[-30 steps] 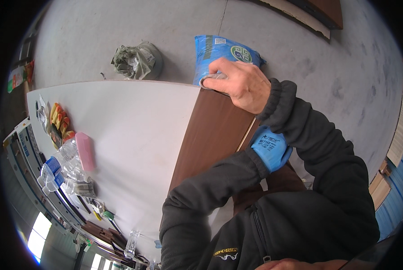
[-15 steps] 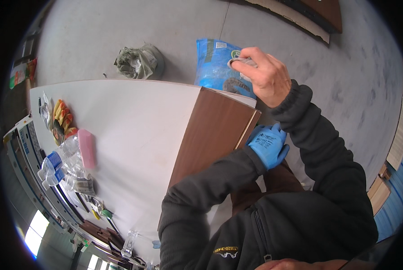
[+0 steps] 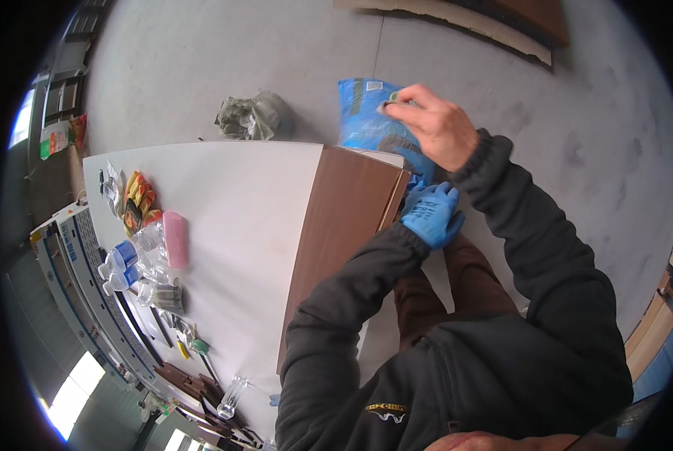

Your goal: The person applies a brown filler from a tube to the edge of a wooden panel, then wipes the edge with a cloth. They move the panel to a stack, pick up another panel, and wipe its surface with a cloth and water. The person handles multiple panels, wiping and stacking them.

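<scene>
My right hand (image 3: 440, 129), bare, is raised over a blue plastic-wrapped bag (image 3: 359, 116) on the floor. Its thumb and fingers pinch a small greyish thing (image 3: 386, 106), blurred and too small to name. Lower down, my left hand (image 3: 431, 214) wears a blue glove with dark print. It lies against the right edge of a brown wood-grain panel (image 3: 344, 197), fingers curled and thumb apart. A crumpled darker blue bit (image 3: 414, 184) shows by its fingers; what they close on is mostly hidden.
The brown panel borders a white worktop (image 3: 238, 218). Along its left side lie orange gloves (image 3: 139, 197), a pink block (image 3: 175, 239), plastic bottles (image 3: 120, 259) and tools (image 3: 190, 342). A bag-lined bin (image 3: 250, 118) stands beyond it, and a dark brown board (image 3: 517, 26) lies farther off.
The whole view has shifted, with the worktop items now farther right. My right hand keeps its pinch above the blue bag. The gloved left hand stays by the panel edge, slightly higher in view.
</scene>
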